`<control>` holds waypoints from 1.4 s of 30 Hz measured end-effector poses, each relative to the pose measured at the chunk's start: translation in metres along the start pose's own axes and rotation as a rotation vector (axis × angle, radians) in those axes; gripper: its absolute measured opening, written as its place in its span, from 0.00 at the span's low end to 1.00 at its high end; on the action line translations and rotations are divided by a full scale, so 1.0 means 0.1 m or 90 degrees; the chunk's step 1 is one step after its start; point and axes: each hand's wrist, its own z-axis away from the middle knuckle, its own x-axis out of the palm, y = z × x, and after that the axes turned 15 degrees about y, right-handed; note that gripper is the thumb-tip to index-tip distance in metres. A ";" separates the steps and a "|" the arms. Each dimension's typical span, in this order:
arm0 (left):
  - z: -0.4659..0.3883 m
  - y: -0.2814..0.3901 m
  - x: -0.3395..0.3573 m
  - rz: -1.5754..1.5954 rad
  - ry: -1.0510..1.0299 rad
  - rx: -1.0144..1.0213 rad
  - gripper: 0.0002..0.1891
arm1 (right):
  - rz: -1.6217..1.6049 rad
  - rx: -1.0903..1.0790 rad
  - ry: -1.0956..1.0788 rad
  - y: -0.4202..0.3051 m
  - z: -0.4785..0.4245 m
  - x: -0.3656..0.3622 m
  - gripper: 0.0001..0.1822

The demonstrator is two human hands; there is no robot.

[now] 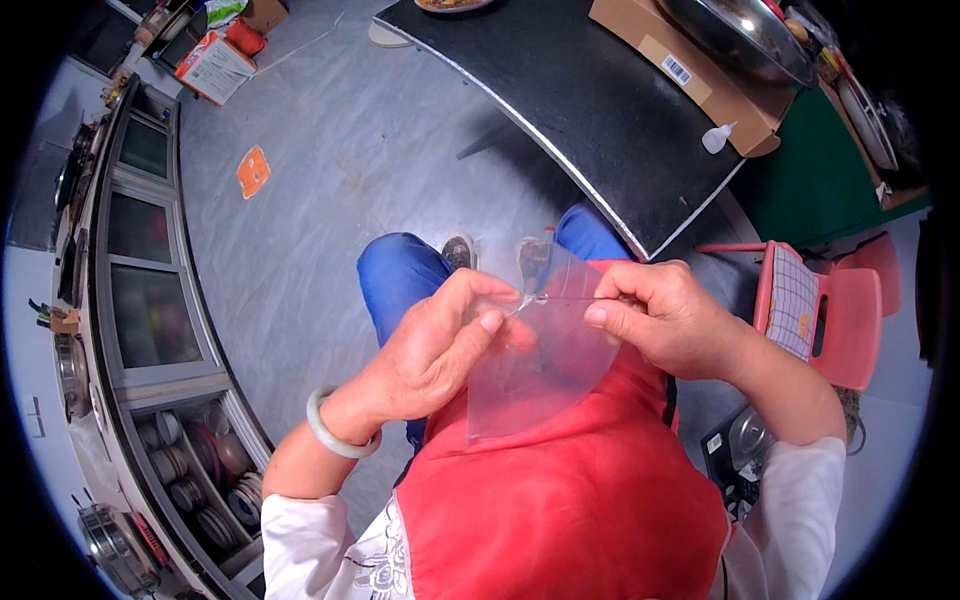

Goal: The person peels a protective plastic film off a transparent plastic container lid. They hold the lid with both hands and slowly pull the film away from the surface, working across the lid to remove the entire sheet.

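A thin, translucent plastic sheet (pixel 540 367) hangs in front of the red apron (pixel 562 510) over my lap. My left hand (pixel 442 337), with a pale bangle at the wrist, pinches its gathered part between thumb and fingers; some fingertips show through the plastic. On the other side, my right hand (pixel 652 315) grips the end of a thin, dark, rod-like tool (pixel 566 298). The tool's far tip meets the gathered plastic near my left fingertips. What kind of tool it is, I cannot tell.
A black table (pixel 600 97) ahead bears a cardboard box (pixel 697 82), a metal pan (pixel 739 34) and a small white squeeze bottle (pixel 717 138). Pink chairs (pixel 851 322) stand at the right. Along the left runs a cabinet (pixel 154 277) with stacked dishes. An orange patch (pixel 253 172) lies on the floor.
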 end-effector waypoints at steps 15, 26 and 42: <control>0.01 -0.10 0.06 0.130 0.019 -0.026 0.13 | -0.006 -0.012 -0.009 0.02 -0.02 0.00 0.11; 0.01 -0.15 0.12 0.166 0.043 -0.036 0.12 | 0.009 -0.013 -0.010 0.05 -0.02 0.00 0.11; 0.02 -0.14 0.19 0.154 0.055 -0.060 0.09 | 0.093 -0.165 -0.005 0.02 -0.06 -0.09 0.09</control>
